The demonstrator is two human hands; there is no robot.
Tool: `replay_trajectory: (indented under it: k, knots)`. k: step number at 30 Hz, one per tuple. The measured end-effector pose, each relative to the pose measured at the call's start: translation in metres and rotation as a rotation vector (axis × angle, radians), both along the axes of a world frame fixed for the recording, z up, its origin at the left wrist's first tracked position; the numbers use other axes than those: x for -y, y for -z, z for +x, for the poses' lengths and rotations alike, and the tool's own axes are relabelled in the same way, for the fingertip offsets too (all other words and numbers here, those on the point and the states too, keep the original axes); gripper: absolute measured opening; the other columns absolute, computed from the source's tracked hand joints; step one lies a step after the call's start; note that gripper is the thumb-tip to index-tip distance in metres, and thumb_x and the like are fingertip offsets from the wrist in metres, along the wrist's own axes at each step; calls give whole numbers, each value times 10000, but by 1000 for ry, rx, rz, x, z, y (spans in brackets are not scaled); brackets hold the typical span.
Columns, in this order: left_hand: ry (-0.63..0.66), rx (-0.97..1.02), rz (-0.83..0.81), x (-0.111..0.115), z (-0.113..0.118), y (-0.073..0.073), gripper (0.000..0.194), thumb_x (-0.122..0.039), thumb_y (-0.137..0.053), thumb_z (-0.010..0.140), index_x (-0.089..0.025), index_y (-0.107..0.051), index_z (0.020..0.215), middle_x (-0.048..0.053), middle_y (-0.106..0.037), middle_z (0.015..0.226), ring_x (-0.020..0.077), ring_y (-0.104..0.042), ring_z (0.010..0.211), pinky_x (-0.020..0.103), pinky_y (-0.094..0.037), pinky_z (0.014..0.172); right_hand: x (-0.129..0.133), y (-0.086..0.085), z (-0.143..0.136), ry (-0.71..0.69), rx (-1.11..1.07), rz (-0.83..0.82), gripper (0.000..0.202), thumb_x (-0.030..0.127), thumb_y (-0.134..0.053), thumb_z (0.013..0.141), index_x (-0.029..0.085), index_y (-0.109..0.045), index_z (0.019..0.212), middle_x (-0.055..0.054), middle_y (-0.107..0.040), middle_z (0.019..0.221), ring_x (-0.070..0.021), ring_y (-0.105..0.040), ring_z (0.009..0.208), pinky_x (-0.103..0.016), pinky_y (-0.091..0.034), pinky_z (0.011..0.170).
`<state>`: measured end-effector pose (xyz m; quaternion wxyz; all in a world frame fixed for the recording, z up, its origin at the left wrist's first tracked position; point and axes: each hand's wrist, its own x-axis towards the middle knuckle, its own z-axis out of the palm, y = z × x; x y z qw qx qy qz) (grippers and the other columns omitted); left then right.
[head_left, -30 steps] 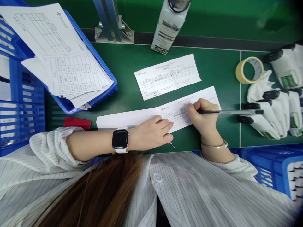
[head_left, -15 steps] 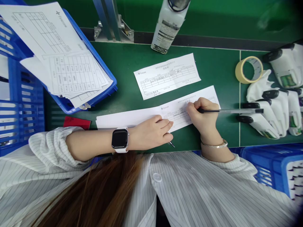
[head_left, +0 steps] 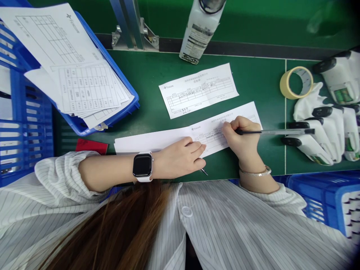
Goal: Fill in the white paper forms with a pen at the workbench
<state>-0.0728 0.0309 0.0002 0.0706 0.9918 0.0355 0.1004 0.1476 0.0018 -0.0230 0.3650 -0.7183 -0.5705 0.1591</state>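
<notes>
My right hand (head_left: 244, 138) pinches a black pen with a clear barrel (head_left: 277, 131), its upper end pointing right. The pen's tip is hidden behind my fingers, over a printed form (head_left: 247, 114) with handwriting in its table. Across the lower edge of this form, on a pad of white sheets (head_left: 152, 139), my left hand (head_left: 180, 157) lies flat with its fingers loosely bent. From under that hand pokes a metal pen tip (head_left: 204, 172); the rest of it is covered. Just above lies a second, filled-in form (head_left: 199, 90), apart from both hands.
At the left a blue basket (head_left: 132, 101) holds stacked papers (head_left: 84, 88), near a red card (head_left: 91, 146). A white bottle (head_left: 197, 37) stands at the back. On the right are a tape roll (head_left: 284, 84) and several white handheld devices (head_left: 312, 148). A blue crate (head_left: 315, 187) sits below the table edge.
My right hand and the pen have shifted very slightly to the right. My left hand and the papers stay in place.
</notes>
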Motion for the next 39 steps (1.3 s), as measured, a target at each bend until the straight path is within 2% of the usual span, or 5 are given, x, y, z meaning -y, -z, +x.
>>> replay_trajectory:
  k: [28,34,39]
  knots:
    - [12,-18,9,0,0,0,151,-166,-377,902,-164,-523,865,158,-530,1238,209,-548,1047,336,-390,785,1,1,0,1,-31,12,353,159,-567,700,209,-291,485,53,-303,455,-82,-276,439,-265,-256,428]
    - [12,-23,14,0,0,0,154,-160,-367,903,-163,-514,858,162,-532,1231,212,-546,1050,339,-390,782,1,2,2,48,-46,90,350,141,-567,700,212,-302,482,51,-322,454,-88,-299,436,-275,-262,436]
    - [12,-16,10,0,0,0,151,-162,-366,904,-162,-509,856,164,-532,1231,211,-546,1052,337,-391,783,0,2,1,21,-15,49,352,157,-578,705,211,-309,483,55,-313,451,-83,-291,432,-268,-254,429]
